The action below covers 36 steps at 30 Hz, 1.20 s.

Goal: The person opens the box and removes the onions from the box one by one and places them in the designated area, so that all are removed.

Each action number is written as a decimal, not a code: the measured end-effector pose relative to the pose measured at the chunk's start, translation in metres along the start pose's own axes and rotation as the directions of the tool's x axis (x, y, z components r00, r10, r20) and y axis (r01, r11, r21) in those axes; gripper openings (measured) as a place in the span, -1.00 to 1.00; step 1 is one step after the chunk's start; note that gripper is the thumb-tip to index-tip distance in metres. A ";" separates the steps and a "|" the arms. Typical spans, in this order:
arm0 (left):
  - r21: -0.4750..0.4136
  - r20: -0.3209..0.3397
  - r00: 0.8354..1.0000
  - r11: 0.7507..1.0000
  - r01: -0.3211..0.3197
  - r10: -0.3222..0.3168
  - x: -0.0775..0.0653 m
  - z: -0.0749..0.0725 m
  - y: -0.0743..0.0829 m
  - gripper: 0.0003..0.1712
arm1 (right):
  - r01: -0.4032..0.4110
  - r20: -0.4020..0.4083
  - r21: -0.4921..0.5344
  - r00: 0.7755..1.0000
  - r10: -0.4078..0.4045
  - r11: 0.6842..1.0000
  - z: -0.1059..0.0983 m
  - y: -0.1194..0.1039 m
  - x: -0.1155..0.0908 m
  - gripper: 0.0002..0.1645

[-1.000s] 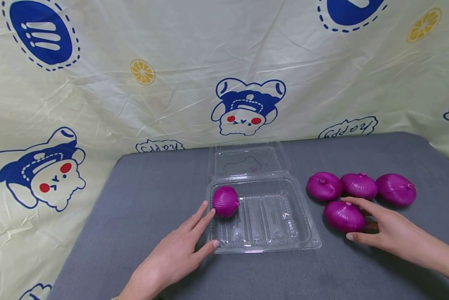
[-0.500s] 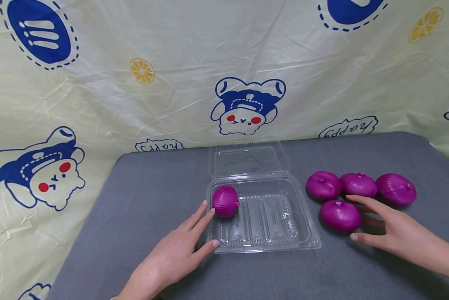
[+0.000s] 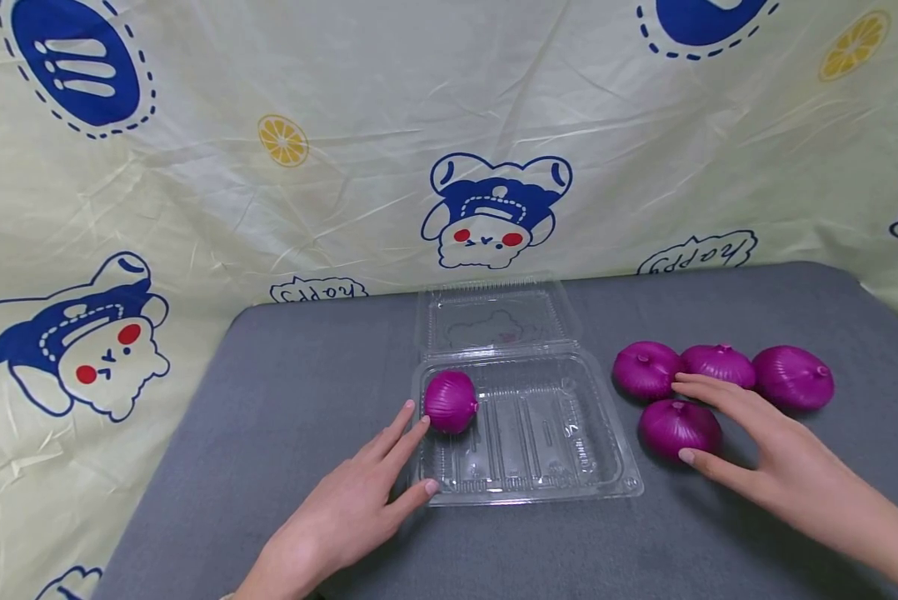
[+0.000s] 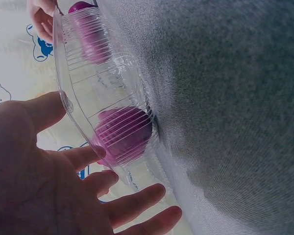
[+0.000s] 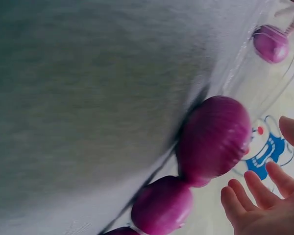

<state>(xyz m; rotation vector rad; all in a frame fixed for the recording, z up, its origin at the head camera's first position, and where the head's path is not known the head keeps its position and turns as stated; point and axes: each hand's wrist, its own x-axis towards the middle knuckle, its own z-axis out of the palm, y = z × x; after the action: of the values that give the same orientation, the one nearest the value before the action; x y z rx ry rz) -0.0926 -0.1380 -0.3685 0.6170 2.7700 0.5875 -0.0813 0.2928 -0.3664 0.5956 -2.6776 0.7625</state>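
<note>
Relaxed fingers of my left hand [image 3: 347, 512] rest at the left rim of a clear plastic clamshell box [image 3: 531, 433], its lid tipped back. One purple onion [image 3: 451, 402] lies inside, against the left wall near my fingertips; the left wrist view shows this onion [image 4: 125, 134] through the ribbed plastic. To the right of the box, my right hand [image 3: 782, 454] hovers with spread fingers over the nearest loose onion [image 3: 675, 429]. In the right wrist view, a gap shows between that hand [image 5: 272, 198] and the large onion [image 5: 215, 137].
Behind the nearest onion, three more sit in a row: a left onion [image 3: 646, 369], a middle onion [image 3: 719, 364] and a right onion [image 3: 794, 379]. The grey cloth-covered table [image 3: 306, 375] ends at a printed curtain [image 3: 359, 208] at the back.
My right hand held the nearest onion, which shifted slightly left. The hand then let go, and has now risen with its fingers over the onion. The left hand has stayed put.
</note>
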 end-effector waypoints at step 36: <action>0.004 0.009 1.000 1.000 0.002 -0.002 0.001 0.000 0.000 -0.19 | 0.040 0.268 0.178 0.959 -0.088 0.983 0.046 -0.066 0.052 -0.23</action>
<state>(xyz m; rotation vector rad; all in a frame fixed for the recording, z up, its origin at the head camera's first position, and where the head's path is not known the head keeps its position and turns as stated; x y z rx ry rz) -0.0934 -0.1377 -0.3683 0.6156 2.7637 0.5776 -0.1037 0.2001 -0.3559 0.8869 -2.8421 0.9624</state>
